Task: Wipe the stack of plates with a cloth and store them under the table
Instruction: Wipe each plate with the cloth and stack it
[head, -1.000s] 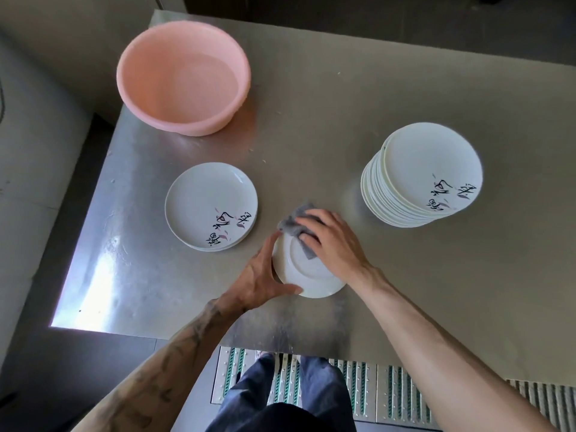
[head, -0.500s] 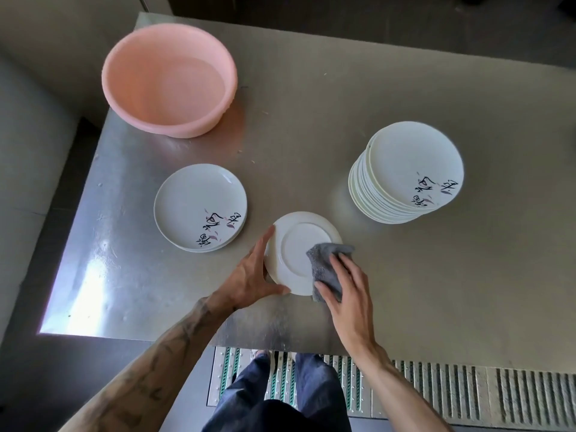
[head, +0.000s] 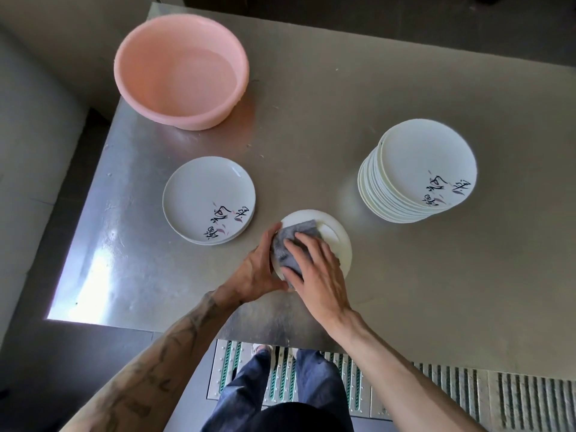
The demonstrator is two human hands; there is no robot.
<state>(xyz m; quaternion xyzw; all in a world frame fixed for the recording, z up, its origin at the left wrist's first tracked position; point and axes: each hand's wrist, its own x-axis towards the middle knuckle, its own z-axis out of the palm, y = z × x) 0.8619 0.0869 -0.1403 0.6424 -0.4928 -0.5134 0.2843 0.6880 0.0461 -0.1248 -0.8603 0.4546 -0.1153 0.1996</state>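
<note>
View: head.
Plate (head: 338,241): upside down on table (head: 311,120), near front edge; stiff, glazed, probably slick and breakable; rim the safest hold.
Left hand (head: 257,271): curled round plate's near rim.
Right hand (head: 314,272): flat, fingers spread, pressing cloth (head: 299,235) on plate; cloth soft, limp.
Count: one cloth, one basin (head: 180,70); stack (head: 417,176) well over ten, exact number unclear; pile (head: 208,198) two or three.

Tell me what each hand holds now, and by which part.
The left hand grips the plate at its left rim. The right hand presses the grey cloth flat on the plate.
</note>
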